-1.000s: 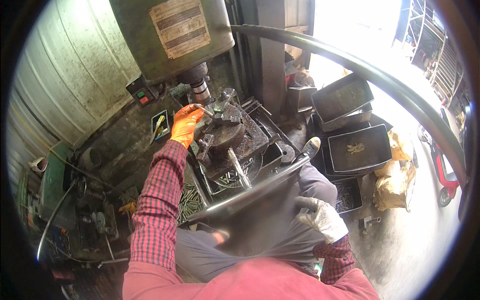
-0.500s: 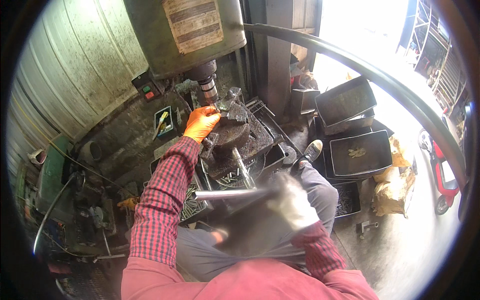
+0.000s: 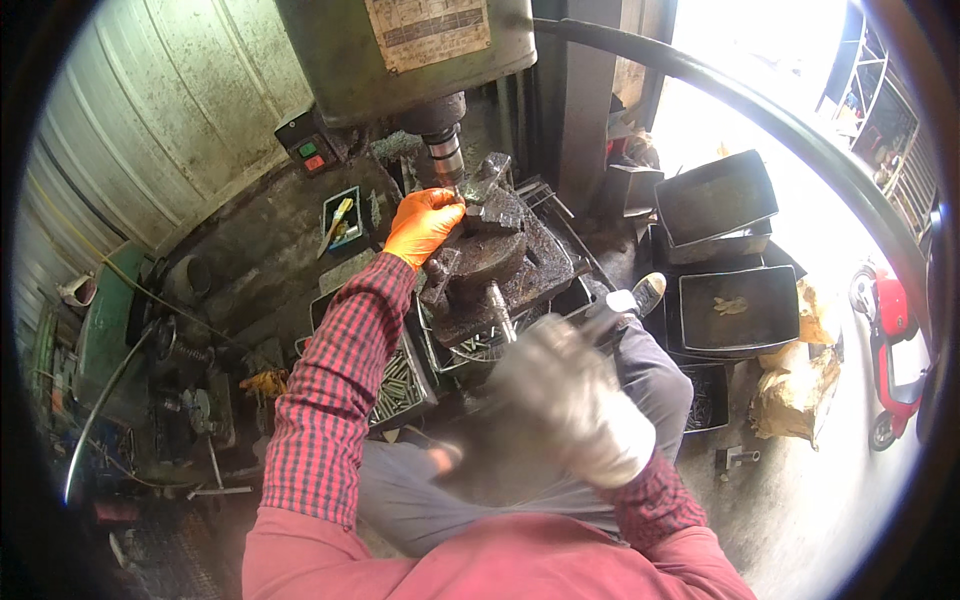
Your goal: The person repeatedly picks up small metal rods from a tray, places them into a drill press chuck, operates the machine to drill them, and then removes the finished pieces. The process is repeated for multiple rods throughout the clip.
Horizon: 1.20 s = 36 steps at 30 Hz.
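Two gloved hands are at work under the drill press, and only one of them reads clearly. The left hand, in an orange glove, reaches up to the dark metal workpiece sitting on the vise right below the spindle. Its fingers curl against the near side of the piece, touching it, but the fingertips are tucked behind the metal, so I cannot tell whether they pinch it or only steady it. The piece itself is a dark, greasy lump; its shape is hard to make out against the equally dark vise.

The right hand, in a pale grey glove, is smeared with motion blur in front of the person's lap. It looks loosely curled, with a dark blurred shape just under it, yet whether it grips anything I cannot tell. The vise handle pokes out toward it, just above the blur.

Much of the table under the vise is hidden by the checked sleeve. A tray of small metal pins peeks out beside that sleeve, partly covered. To the right, dark metal bins are stacked on the floor, their contents washed out by the glare from outside.
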Each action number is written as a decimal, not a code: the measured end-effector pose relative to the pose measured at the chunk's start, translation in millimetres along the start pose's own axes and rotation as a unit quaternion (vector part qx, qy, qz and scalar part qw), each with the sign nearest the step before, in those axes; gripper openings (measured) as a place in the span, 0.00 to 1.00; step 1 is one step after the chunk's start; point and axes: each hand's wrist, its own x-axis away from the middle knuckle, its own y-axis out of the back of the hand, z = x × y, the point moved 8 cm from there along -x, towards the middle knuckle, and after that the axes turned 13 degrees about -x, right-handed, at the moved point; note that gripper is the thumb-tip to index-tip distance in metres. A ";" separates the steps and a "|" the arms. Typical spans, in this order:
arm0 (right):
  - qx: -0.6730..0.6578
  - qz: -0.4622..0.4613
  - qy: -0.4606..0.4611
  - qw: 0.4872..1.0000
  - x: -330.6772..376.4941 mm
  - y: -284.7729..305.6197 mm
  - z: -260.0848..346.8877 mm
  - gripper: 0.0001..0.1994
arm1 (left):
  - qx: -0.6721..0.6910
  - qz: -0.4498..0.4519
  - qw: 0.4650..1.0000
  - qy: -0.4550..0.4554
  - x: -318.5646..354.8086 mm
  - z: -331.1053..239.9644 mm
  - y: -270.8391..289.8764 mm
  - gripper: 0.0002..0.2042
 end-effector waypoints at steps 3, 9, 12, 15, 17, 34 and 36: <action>0.236 -0.144 -0.063 0.959 20.6 -3.0 -51.1 0.36 | 0.008 0.004 1.000 0.016 0.3 1.7 0.8 0.16; -0.403 0.095 -0.351 0.840 26.4 -169.3 -38.2 0.37 | 0.005 0.015 1.000 0.005 -3.3 -2.9 0.4 0.08; -0.470 0.138 -0.093 0.867 -14.4 -121.7 52.0 0.38 | 0.010 0.016 1.000 0.021 -0.8 -0.8 -0.1 0.09; -0.313 -0.007 0.115 0.943 -45.3 -5.3 72.5 0.32 | 0.009 0.019 1.000 -0.006 0.9 -6.3 0.4 0.10; -0.134 -0.048 0.070 0.987 -55.4 44.8 57.1 0.31 | -0.008 0.015 1.000 -0.006 1.3 -6.1 1.2 0.10; -0.401 0.082 -0.039 0.911 -89.0 -22.9 25.5 0.32 | -0.060 0.013 0.998 0.012 1.2 -7.3 3.2 0.10; -0.424 0.018 -0.067 0.903 -73.0 -6.7 1.4 0.26 | -0.039 0.019 0.999 0.008 1.9 -9.5 1.5 0.10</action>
